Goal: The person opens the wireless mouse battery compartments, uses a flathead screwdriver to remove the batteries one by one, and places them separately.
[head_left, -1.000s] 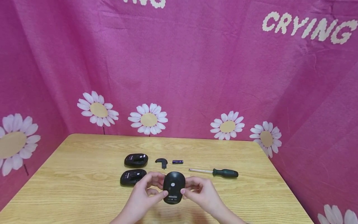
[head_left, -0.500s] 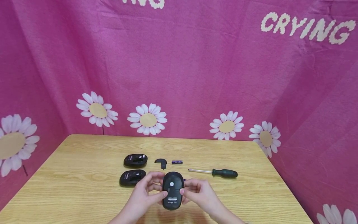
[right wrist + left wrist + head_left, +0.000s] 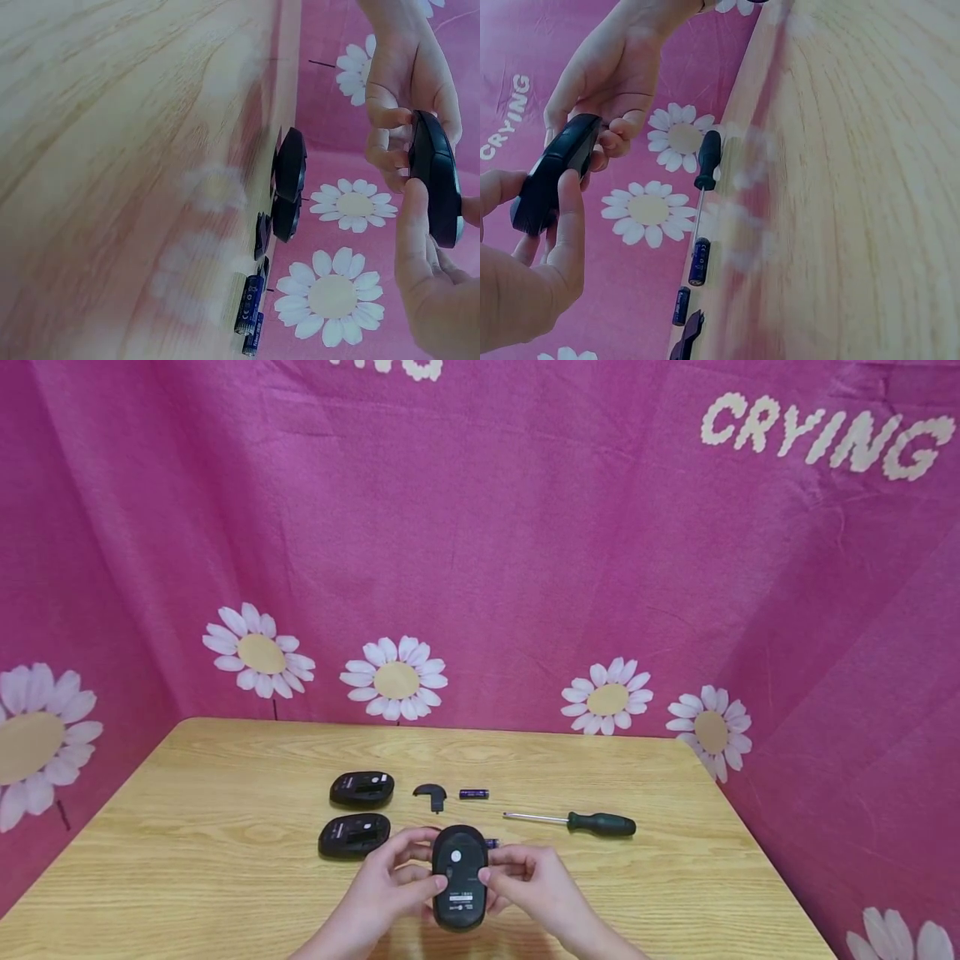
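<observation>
Thumbs first: I see both pressed on the underside of the mouse (image 3: 459, 877), the left thumb on its left edge, the right thumb on its right edge, with the other fingers curled behind the shell. So my left hand (image 3: 382, 893) and right hand (image 3: 536, 885) both grip the mouse, lifted just above the table (image 3: 187, 860) at the lower centre of the head view. The mouse faces me belly up, a white dot and a label showing. Its long axis runs up and down the frame, away from me, so the hands clamp it across its short width, one from each side. Neither hand is nearer; they meet it evenly. In the left wrist view the mouse (image 3: 555, 172) sits at the left edge between the thumb of one hand and the fingertips of the other; in the right wrist view it (image 3: 439, 176) stands at the far right, pinched the same way.

Moving outward, a battery (image 3: 491, 842) peeks out just behind the mouse, at its upper right. Left of the hands lie two more mice (image 3: 355, 835) (image 3: 362, 788), one behind the other, undersides up. Further up the frame sit a small black cover (image 3: 431, 794) and a second battery (image 3: 474, 793). A screwdriver (image 3: 577, 822) lies to the right, handle pointing right, well apart from the right hand.
</observation>
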Demonstrator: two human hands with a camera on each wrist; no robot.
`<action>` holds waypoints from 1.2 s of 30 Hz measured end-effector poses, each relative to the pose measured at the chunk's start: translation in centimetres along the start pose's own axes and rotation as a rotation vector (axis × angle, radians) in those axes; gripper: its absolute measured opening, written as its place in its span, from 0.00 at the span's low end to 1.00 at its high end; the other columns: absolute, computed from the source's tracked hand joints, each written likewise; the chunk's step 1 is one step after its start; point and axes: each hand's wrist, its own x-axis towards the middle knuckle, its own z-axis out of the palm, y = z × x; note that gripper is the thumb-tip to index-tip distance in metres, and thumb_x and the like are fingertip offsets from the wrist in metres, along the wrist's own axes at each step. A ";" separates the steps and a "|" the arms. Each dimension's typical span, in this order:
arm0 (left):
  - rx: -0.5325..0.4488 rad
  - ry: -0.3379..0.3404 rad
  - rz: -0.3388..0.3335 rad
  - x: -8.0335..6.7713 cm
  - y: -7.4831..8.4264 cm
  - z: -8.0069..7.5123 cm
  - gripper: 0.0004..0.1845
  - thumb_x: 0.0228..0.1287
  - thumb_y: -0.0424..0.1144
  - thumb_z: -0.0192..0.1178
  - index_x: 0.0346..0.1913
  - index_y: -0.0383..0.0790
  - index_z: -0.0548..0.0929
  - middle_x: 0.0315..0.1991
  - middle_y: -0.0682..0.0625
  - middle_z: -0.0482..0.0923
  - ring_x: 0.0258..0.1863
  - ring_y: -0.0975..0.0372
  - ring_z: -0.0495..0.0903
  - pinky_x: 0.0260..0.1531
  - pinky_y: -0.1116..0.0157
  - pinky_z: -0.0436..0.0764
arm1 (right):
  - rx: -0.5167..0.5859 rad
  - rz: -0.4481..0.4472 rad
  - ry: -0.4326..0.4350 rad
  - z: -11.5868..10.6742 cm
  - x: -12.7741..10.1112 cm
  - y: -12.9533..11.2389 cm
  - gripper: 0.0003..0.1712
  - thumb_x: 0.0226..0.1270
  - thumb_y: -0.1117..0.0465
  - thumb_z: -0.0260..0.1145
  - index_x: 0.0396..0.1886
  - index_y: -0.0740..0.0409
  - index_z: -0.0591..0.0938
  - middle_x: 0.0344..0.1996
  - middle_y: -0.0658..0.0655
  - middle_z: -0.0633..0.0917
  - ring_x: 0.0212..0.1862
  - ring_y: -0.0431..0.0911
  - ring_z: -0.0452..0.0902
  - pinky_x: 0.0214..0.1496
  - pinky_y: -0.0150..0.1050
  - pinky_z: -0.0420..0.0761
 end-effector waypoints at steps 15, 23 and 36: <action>-0.038 -0.043 -0.045 -0.3 -0.6 -0.5 0.31 0.57 0.34 0.65 0.64 0.34 0.66 0.50 0.40 0.72 0.39 0.57 0.81 0.33 0.58 0.84 | -0.209 -0.213 0.024 0.7 0.4 -0.3 0.26 0.57 0.60 0.71 0.56 0.52 0.77 0.40 0.59 0.85 0.33 0.39 0.81 0.31 0.33 0.83; 0.001 -0.057 -0.047 -0.4 -0.6 -0.6 0.32 0.57 0.35 0.65 0.64 0.34 0.66 0.51 0.39 0.71 0.40 0.57 0.81 0.33 0.57 0.84 | -0.232 -0.232 -0.008 0.9 0.5 -0.3 0.25 0.54 0.60 0.72 0.54 0.50 0.77 0.42 0.57 0.84 0.33 0.38 0.80 0.27 0.35 0.83; 0.043 -0.056 -0.031 -0.3 -0.7 -0.6 0.31 0.58 0.35 0.65 0.64 0.35 0.67 0.52 0.41 0.72 0.38 0.57 0.81 0.32 0.57 0.84 | -0.220 -0.245 0.000 1.0 0.3 -0.4 0.25 0.54 0.61 0.72 0.54 0.51 0.78 0.42 0.57 0.84 0.34 0.38 0.80 0.29 0.35 0.84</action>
